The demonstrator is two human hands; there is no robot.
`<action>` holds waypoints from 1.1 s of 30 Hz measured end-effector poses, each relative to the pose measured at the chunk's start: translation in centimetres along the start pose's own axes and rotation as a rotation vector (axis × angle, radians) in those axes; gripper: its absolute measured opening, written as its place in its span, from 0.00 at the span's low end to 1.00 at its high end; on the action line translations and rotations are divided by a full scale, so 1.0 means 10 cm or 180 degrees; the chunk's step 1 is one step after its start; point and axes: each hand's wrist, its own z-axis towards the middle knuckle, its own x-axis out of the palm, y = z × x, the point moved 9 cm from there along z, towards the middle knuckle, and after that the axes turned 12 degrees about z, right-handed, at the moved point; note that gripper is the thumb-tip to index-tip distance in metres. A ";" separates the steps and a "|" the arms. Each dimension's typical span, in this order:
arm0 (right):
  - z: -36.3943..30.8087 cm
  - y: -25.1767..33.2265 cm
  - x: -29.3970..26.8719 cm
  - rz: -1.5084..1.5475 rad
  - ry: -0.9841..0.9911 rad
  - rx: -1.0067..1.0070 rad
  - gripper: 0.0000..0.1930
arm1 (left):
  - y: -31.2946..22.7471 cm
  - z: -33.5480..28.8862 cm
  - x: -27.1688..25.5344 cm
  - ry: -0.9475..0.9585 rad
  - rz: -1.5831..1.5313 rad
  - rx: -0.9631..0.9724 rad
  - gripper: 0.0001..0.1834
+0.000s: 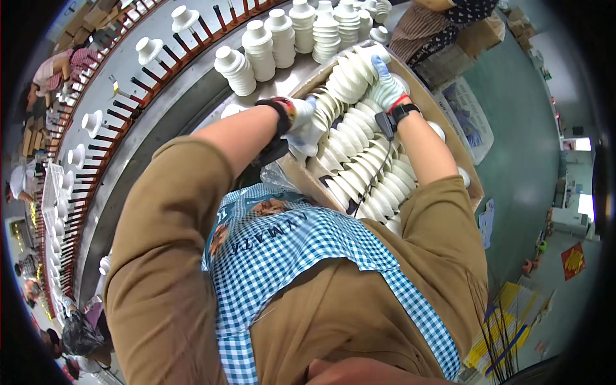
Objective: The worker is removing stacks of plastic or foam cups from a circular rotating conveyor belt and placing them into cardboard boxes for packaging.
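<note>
Rows of stacked white hat-shaped pieces [375, 170] lie in an open cardboard box [461, 138] in front of me. Near its far end, my gloved right hand [388, 91] grips the side of a thick stack of these pieces [350, 77], its thumb along the top. My gloved left hand [303, 126] is at the near left edge of the box, closed around the lower end of the same stack. Its fingers are partly blurred and hidden. A dark cord hangs from my right wrist across the rows.
Upright stacks of the white pieces [260, 51] stand on a metal ledge behind the box. On the left curves a conveyor [144, 96] with dark pegs and single white pieces. Another person [428, 29] is close by at the far right. A clear plastic bag [276, 176] touches the box.
</note>
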 end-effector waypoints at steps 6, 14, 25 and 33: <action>-0.07 -0.01 0.56 -0.1626 0.0621 -0.0469 0.38 | -0.33 -0.49 -0.62 -0.2243 0.2145 -0.0440 0.26; 0.04 0.61 0.19 -0.0584 0.0823 -0.1727 0.23 | -0.62 -0.91 -0.99 -0.4006 -0.1687 0.2382 0.50; 1.02 -1.31 1.65 -0.2506 0.1939 -0.0835 0.44 | 1.71 -1.42 -0.52 -0.4783 -0.4356 0.3076 0.44; 2.74 -4.30 1.08 -0.1366 0.1208 0.0880 0.22 | 4.55 -1.18 0.73 -0.5860 -0.5311 0.2032 0.22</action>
